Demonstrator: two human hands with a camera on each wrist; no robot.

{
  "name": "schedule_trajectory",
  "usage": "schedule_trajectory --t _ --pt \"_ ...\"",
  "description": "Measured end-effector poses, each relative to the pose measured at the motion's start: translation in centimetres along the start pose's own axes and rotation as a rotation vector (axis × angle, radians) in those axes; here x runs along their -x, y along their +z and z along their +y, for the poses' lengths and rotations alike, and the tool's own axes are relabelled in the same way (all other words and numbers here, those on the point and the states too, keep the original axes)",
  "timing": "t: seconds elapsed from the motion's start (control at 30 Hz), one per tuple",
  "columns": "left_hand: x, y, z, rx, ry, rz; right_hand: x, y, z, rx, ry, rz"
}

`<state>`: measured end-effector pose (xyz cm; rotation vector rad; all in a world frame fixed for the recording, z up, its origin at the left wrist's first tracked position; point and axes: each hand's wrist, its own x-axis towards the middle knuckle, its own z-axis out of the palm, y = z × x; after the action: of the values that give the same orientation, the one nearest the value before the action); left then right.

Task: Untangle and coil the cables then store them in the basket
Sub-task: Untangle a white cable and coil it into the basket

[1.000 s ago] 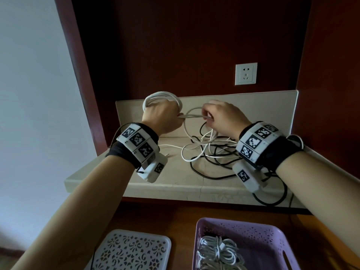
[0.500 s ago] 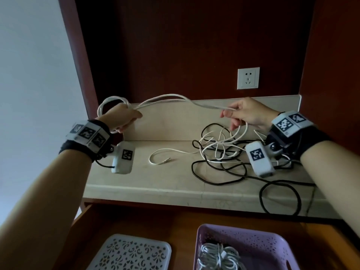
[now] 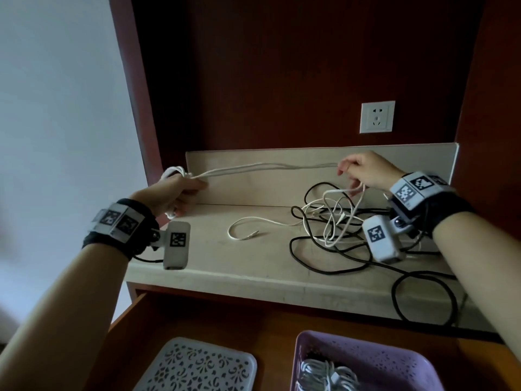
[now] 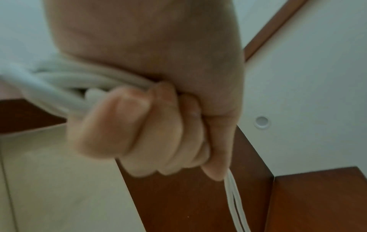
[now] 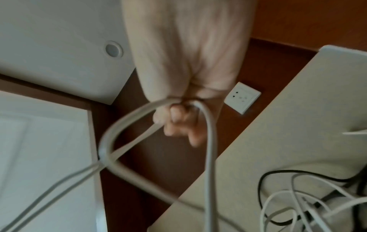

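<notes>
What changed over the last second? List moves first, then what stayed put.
The left hand swung out leftward with its white coil, and the right hand drew rightward, stretching the white cable nearly straight between them. Both kept their grip. The black cable on the shelf and the purple basket stayed put.

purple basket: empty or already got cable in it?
Not empty: a coiled white cable already lies inside the purple basket.
</notes>
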<state>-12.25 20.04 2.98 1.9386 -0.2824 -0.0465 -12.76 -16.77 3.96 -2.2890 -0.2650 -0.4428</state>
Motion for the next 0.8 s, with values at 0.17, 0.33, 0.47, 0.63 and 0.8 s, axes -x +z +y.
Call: schedule_trajectory --t 0.17,0.33,0.47,0.63,0.8 --pt "0.3 1.3 0.2 0.487 0.123 -0.395 -2.0 0.7 -2.9 0.128 -0.301 0.616" --pt "1.0 1.6 1.9 0.94 0.379 -0.642 -3.1 0.2 -5.4 0.149 -0.625 0.919" --pt "1.0 1.9 2.4 0.942 0.306 -0.611 -3.7 0.2 -3.2 0.616 -0.428 0.695" --pt "0.2 4.2 1.5 0.885 0.14 -0.637 -1.8 3.8 -2.3 1.244 -0.123 0.344" --pt "0.0 7.7 3.0 1.192 -0.177 -0.627 0.7 8.9 -5.6 0.92 -0.278 0.321"
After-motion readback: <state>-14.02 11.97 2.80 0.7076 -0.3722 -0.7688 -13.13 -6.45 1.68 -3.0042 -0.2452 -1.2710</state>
